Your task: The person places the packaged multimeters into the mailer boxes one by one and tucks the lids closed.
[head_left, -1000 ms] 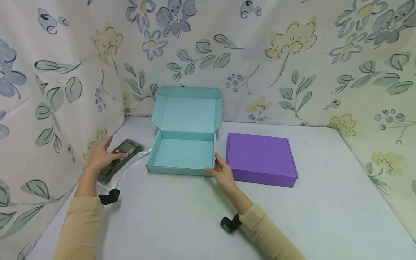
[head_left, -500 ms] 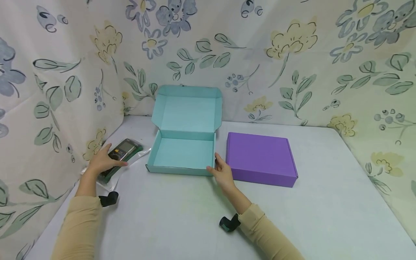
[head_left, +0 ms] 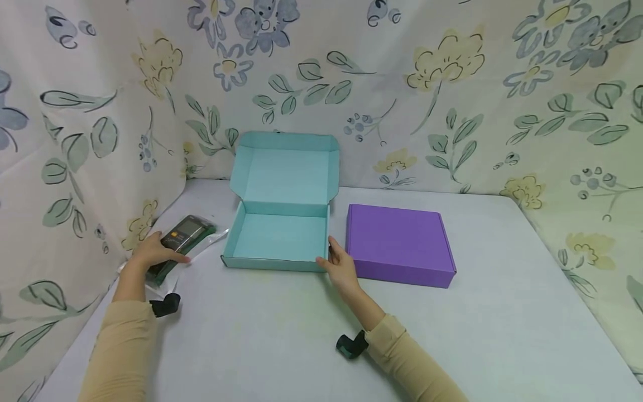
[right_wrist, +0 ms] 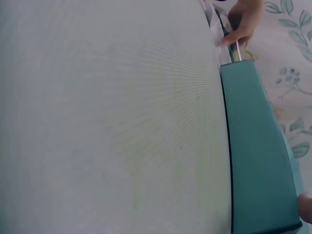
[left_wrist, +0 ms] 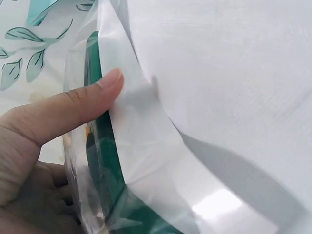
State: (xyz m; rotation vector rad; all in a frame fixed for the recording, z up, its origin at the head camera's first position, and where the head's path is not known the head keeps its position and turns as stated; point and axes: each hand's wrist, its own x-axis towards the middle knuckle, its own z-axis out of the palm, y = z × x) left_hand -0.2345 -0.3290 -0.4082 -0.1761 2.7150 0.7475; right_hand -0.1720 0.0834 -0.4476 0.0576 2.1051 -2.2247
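At the left, a black and green multimeter point(head_left: 187, 231) with a grey screen lies in a clear plastic bag point(head_left: 217, 237). My left hand point(head_left: 154, 252) grips it from across its lower half, the thumb on the near edge. In the left wrist view, the thumb presses the bag point(left_wrist: 146, 141) along the green casing point(left_wrist: 105, 141), while the other fingers are partly hidden behind. My right hand point(head_left: 344, 272) pinches the front right corner of an open teal box point(head_left: 273, 263), thumb over the front wall. The lid stands up at the back, and the box holds nothing.
A shut purple box point(head_left: 399, 243) lies just right of the teal one. White cloth covers the table point(head_left: 271, 335). Floral curtains point(head_left: 382, 111) hang behind and at the left. Each wrist carries a small black camera, such as the right camera point(head_left: 351, 345).
My left hand has moved slightly down along the multimeter, uncovering more of its screen and buttons. The right hand stays at the teal box's corner. The view has shifted slightly.
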